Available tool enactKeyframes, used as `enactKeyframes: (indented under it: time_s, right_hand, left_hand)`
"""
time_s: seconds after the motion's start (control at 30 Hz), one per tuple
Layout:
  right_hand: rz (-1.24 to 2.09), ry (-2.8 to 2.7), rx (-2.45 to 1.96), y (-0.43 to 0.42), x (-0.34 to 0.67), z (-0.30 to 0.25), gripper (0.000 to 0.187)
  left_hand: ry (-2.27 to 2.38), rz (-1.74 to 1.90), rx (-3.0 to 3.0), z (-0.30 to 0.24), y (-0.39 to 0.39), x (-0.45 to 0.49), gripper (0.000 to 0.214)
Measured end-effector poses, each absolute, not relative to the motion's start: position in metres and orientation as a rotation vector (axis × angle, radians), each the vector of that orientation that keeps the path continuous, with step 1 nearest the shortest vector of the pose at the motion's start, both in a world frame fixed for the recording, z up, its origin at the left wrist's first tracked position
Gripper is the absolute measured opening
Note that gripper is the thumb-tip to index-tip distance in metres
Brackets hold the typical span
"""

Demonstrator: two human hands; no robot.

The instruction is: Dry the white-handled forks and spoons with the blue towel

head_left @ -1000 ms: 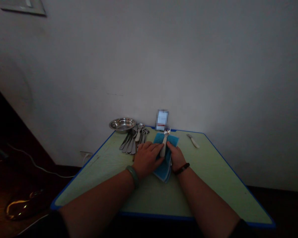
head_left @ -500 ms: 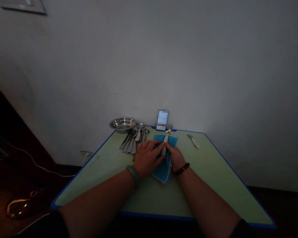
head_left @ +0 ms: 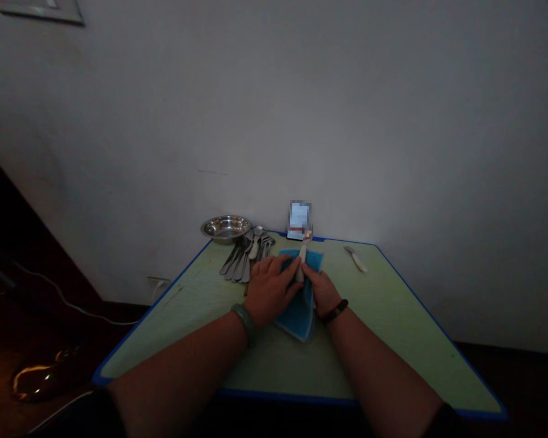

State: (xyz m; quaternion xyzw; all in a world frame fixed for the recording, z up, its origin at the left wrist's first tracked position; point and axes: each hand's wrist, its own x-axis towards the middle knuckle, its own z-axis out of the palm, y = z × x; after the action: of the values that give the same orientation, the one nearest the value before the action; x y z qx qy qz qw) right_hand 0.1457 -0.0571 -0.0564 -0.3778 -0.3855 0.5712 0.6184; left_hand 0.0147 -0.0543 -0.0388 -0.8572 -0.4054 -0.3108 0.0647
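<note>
Between my hands, over the table, is a fork (head_left: 301, 266) with a pale handle; its metal head points away from me and overlaps the lower part of the phone. My left hand (head_left: 271, 287) closes on the fork's handle from the left, thumb and forefinger against it. A blue cloth (head_left: 296, 317) with a pale edge hangs below and behind the fork. My right hand (head_left: 324, 293) grips this cloth from the right, its thumb beside the handle. Some of its fingers are hidden by the cloth.
Several spoons and forks (head_left: 240, 267) lie in a pile left of the cloth, by a shiny metal bowl (head_left: 226, 229). A pale-handled utensil (head_left: 356, 260) lies on the right. The phone (head_left: 298, 218) leans against the wall behind the blue-edged green table (head_left: 393, 340).
The fork has turned, so its tines no longer show spread apart. Both the fork and the cloth have shifted slightly left; my hands have barely moved.
</note>
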Motion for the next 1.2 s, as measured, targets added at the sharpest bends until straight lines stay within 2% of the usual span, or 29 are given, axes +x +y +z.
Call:
enactKeyframes:
  time_s: [0.33, 0.77, 1.2]
  right_hand:
    - [1.353, -0.891, -0.860, -0.057, 0.145, -0.061, 0.024]
    - [1.302, -0.979, -0.949, -0.057, 0.144, -0.063, 0.027]
    - [1.336, -1.049, -0.971, -0.059, 0.143, -0.061, 0.027]
  left_hand:
    - [-1.242, -0.962, -2.576, -0.039, -0.053, 0.014, 0.046]
    - [-1.400, -1.294, -2.611, -0.044, -0.038, 0.010, 0.034]
    - [-1.424, -1.363, -2.658, -0.047, -0.029, 0.008, 0.034]
